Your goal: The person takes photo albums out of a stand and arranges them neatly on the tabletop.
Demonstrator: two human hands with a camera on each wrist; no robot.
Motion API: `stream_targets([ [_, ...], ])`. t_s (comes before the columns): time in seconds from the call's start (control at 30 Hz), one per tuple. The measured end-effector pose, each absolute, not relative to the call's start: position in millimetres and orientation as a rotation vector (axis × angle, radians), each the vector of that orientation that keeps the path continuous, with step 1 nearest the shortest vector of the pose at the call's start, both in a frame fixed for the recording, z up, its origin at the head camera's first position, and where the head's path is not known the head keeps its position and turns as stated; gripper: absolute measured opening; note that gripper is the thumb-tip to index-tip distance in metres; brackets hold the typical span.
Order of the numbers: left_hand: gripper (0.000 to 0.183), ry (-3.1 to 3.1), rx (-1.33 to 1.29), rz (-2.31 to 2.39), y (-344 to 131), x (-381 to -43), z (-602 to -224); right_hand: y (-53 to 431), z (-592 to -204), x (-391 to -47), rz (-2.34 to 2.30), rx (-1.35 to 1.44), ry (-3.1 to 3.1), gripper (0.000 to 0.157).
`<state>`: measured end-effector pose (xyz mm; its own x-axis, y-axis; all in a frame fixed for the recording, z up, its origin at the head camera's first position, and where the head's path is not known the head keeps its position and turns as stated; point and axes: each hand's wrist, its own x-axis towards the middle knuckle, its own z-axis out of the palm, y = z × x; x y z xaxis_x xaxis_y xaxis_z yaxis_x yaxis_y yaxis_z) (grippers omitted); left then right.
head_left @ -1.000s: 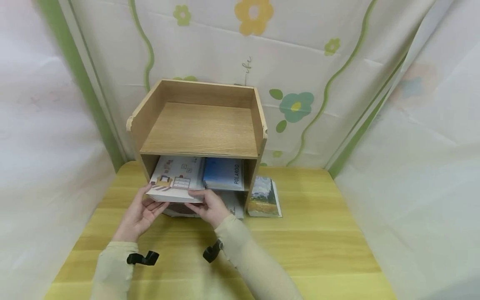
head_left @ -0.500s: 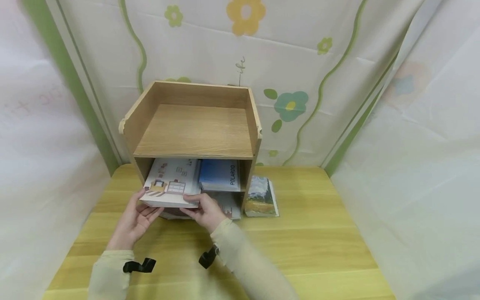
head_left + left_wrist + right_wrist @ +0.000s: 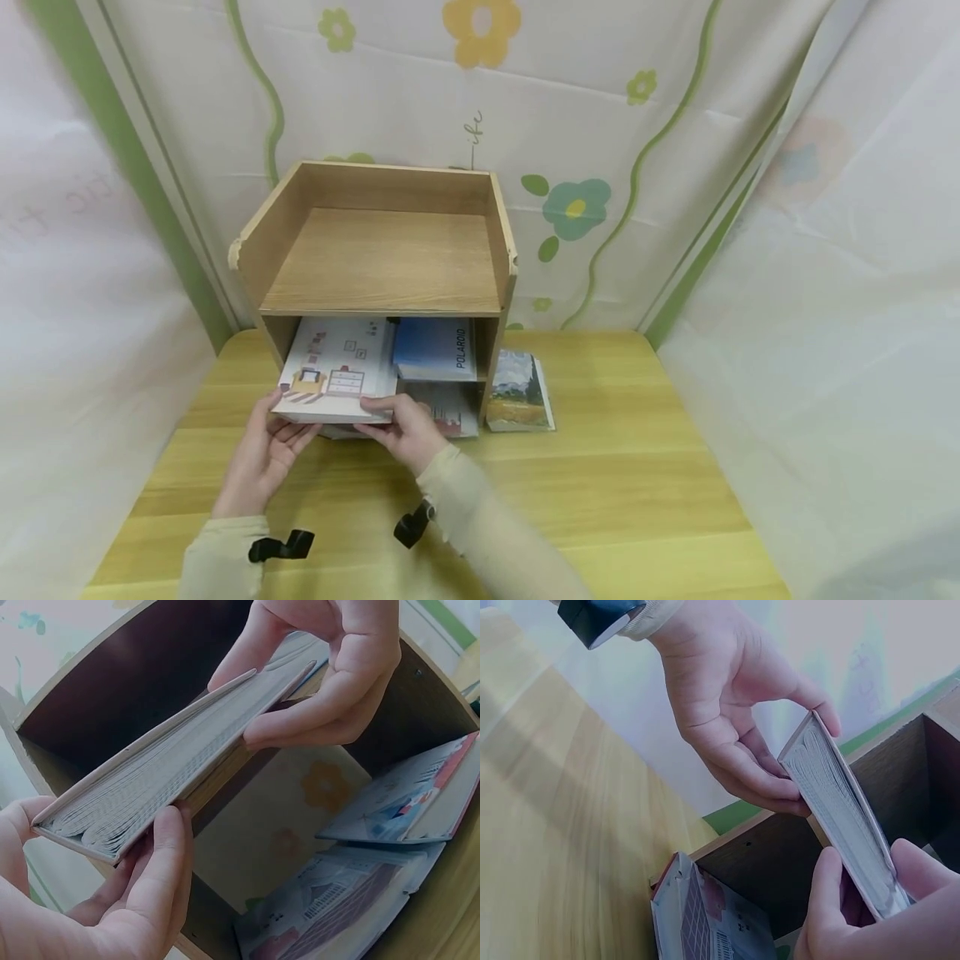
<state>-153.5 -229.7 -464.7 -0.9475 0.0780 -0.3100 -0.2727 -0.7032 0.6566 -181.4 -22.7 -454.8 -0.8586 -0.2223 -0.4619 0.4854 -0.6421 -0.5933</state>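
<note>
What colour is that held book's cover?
White cover, with furniture drawings, best seen in the head view.

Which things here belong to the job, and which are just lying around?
Apparently in use:
white book, held by the left hand and right hand
wooden shelf, book partly inside

Apparently lying about:
POLAROID book
two lower books
landscape book on the table

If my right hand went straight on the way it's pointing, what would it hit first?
The white book, which your right hand pinches at its front edge. Beyond that, your left hand looks next in line, though depth is unclear.
</note>
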Motion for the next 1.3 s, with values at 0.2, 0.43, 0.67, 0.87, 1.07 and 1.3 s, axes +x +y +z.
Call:
stream_targets([
  [0.2, 0.055, 1.151, -0.376, 2.692, -227.3, -146.0, -468.5, -21.3, -459.8, -176.2, -2.494, 0.461, 1.079, 0.037],
  [0.43, 0.048, 1.168, -0.34, 2.727, -224.2, -138.2, -477.6, -20.6, -464.3, -171.7, -2.493, 0.428, 1.138, 0.032],
  [0.67, 0.032, 1.116, -0.22, 2.783, -222.2, -135.9, -482.5, -18.0, -462.5, -171.8, -2.492, 0.448, 1.175, 0.032],
  [0.87, 0.021, 1.08, -0.087, 2.794, -224.4, -133.6, -484.8, -15.1, -461.2, -170.1, -2.482, 0.44, 1.211, 0.03],
  [1.07, 0.024, 1.08, -0.03, 2.788, -226.5, -128.7, -488.2, -15.0, -462.3, -166.0, -2.466, 0.445, 1.256, 0.027],
  [1.3, 0.026, 1.047, -0.04, 2.82, -225.3, -121.0, -492.3, -14.9, -465.6, -161.3, -2.44, 0.437, 1.275, 0.026],
])
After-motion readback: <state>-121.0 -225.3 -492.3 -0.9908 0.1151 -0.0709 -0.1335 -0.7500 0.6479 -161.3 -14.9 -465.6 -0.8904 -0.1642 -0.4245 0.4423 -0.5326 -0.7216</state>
